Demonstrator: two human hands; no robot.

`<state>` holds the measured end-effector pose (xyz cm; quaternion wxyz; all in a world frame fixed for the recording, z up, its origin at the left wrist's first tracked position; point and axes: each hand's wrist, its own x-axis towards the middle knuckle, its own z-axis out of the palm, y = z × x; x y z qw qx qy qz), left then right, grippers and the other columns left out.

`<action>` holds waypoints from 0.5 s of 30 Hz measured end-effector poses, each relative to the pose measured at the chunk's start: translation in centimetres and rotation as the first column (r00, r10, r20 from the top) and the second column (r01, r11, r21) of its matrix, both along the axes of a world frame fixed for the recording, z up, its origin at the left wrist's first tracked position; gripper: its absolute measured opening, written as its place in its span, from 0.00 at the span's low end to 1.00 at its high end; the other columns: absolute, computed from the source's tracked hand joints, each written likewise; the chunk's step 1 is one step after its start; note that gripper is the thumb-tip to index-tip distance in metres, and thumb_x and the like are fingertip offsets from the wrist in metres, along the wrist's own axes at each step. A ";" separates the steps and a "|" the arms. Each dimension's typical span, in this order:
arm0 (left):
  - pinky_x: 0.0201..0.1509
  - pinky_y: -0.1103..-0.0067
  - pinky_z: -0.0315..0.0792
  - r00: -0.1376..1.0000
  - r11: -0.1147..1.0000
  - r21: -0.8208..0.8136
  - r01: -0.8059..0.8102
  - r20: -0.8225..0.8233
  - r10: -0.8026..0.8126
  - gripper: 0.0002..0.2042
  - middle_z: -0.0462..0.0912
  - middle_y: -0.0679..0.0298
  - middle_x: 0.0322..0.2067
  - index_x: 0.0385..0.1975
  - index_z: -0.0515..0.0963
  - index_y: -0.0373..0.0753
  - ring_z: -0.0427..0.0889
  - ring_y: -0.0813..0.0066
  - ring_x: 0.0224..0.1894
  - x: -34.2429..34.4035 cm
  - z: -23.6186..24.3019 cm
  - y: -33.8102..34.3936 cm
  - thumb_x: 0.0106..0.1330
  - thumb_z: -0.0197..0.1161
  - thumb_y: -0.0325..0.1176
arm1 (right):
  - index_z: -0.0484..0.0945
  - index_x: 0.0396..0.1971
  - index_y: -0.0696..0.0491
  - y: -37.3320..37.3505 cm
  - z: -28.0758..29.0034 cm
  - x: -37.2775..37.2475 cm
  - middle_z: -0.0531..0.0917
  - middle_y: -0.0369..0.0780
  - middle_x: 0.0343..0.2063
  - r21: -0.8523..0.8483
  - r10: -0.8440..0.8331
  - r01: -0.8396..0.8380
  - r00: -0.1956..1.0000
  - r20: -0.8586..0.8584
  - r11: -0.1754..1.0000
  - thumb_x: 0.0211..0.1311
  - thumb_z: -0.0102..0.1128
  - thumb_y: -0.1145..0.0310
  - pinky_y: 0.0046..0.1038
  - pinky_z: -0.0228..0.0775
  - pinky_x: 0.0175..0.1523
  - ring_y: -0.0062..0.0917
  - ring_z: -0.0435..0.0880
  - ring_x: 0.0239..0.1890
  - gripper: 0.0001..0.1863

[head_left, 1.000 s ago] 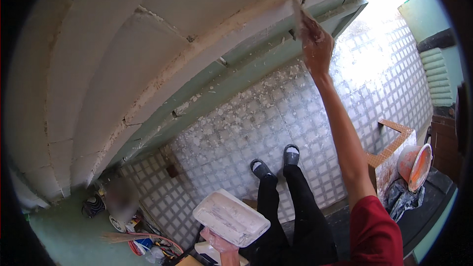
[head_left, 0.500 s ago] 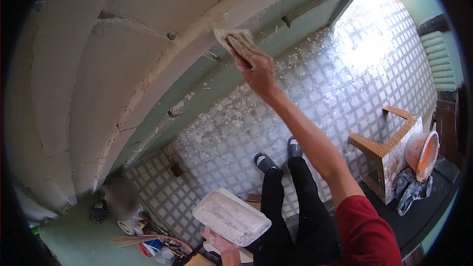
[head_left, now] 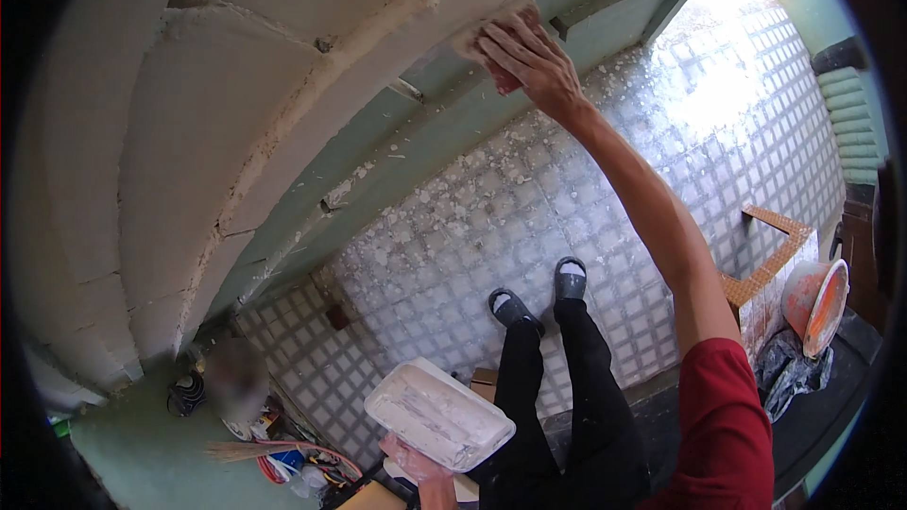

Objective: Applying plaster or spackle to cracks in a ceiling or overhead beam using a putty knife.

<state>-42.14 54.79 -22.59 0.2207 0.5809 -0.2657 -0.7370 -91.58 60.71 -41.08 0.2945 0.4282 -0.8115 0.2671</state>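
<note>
High up, my right hand (head_left: 540, 64) grips a flat, pale putty spreader (head_left: 467, 42) smeared with white and presses it to the lower edge of the pale block wall (head_left: 217, 123). Its fingers lie over the spreader and hide most of it. Down at the bottom, my left hand (head_left: 414, 461) holds a white rectangular tray (head_left: 489, 449) from beneath by its near left side. A layer of white putty coats the tray's inside. A rough joint line runs along the wall's curved edge, above a green panelled surface (head_left: 378, 156).
The tiled floor (head_left: 510, 189) is spotted with white splashes. At the right, a brown stool (head_left: 770, 269) lies tipped beside an orange-stained bucket (head_left: 814, 307) and a crumpled dark plastic bag (head_left: 798, 378). A straw broom (head_left: 236, 451) and assorted clutter lie at lower left.
My right hand with the spreader has moved right and farther along the wall's edge, the fingers now flatter over it. The tray in my left hand has barely moved.
</note>
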 end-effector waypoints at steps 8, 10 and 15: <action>0.59 0.61 0.66 0.998 0.999 -0.037 -0.039 0.037 0.041 0.33 0.67 0.59 0.58 0.61 0.62 0.42 0.68 0.56 0.57 0.5 0.4 0.8 0.57 0.44 0.55 | 0.76 0.52 0.47 1.3 5.6 1.0 0.80 0.41 0.47 -0.580 0.094 0.404 0.760 0.643 0.708 0.61 0.55 0.73 0.22 0.72 0.45 0.16 0.80 0.46 0.18; 0.58 0.61 0.66 0.998 0.998 -0.052 -0.027 0.058 0.030 0.33 0.67 0.59 0.58 0.61 0.62 0.42 0.69 0.56 0.57 0.5 0.5 1.2 0.57 0.44 0.55 | 0.76 0.52 0.46 -0.8 5.8 2.1 0.79 0.41 0.49 -0.482 0.044 0.434 0.707 0.706 0.761 0.61 0.55 0.72 0.23 0.72 0.47 0.20 0.81 0.47 0.18; 0.58 0.62 0.67 0.999 0.998 -0.055 0.028 0.043 -0.025 0.33 0.68 0.58 0.57 0.60 0.63 0.41 0.69 0.56 0.57 0.6 0.8 1.2 0.58 0.43 0.55 | 0.75 0.52 0.48 -8.0 4.8 9.2 0.76 0.42 0.52 -0.545 0.279 0.013 0.849 0.448 0.838 0.57 0.58 0.76 0.32 0.65 0.61 0.32 0.72 0.57 0.21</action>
